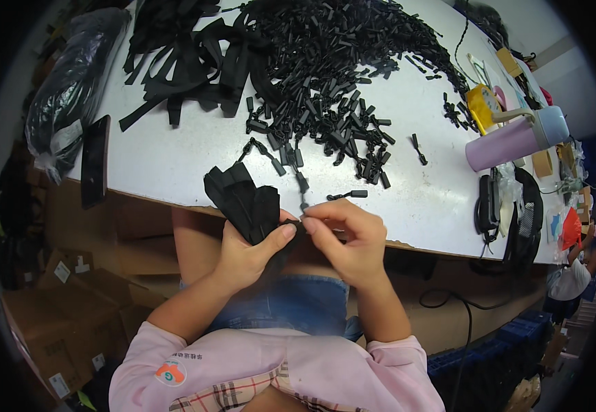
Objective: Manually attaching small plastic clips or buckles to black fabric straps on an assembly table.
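Observation:
My left hand point(248, 255) is closed round a bundle of black fabric strips point(246, 206) at the table's front edge. One strip end sticks out past its thumb toward my right hand point(350, 239), whose thumb and forefinger are pinched together there. From those fingertips a small black zipper pull point(303, 184) extends toward the pile; its lower end is partly hidden. Beyond my hands, a big heap of similar black zipper pulls point(325, 69) covers the middle of the table. A single pull point(349, 195) lies just above my right hand.
More black strips point(202, 62) lie at the far left of the white table point(421, 206). A phone-like dark slab point(95, 161) and a plastic-wrapped bundle point(75, 89) line the left edge. On the right are a lilac bottle point(504, 143), yellow tape point(482, 108) and a black pouch point(488, 206).

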{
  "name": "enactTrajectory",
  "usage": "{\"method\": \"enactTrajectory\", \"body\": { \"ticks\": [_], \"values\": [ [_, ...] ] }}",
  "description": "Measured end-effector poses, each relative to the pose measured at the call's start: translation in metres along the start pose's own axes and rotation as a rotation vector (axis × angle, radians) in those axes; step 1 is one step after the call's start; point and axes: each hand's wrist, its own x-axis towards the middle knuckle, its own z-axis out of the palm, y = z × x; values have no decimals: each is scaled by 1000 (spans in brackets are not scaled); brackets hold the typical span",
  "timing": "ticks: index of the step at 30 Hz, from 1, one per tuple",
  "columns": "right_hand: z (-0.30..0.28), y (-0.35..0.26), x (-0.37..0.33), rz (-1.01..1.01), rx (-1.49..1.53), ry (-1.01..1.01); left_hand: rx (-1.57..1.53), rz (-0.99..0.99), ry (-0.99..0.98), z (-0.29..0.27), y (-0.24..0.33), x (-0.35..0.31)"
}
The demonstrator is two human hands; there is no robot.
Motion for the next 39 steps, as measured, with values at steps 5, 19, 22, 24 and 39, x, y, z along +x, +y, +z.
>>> {"method": "enactTrajectory", "body": {
  "ticks": [5,19,22,24,39],
  "values": [
    [3,2,1,-228,-146,-13,3,105,-12,3,-2,0],
    [27,9,-20,25,186,113,-58,125,74,4,2,-8],
    [28,13,-17,38,266,94,36,275,50,4,2,-6],
    [25,12,-15,119,432,44,-34,184,-2,1,6,-7],
    [27,6,-21,331,485,2,-61,92,-21,-2,1,-4]
  ]
}}
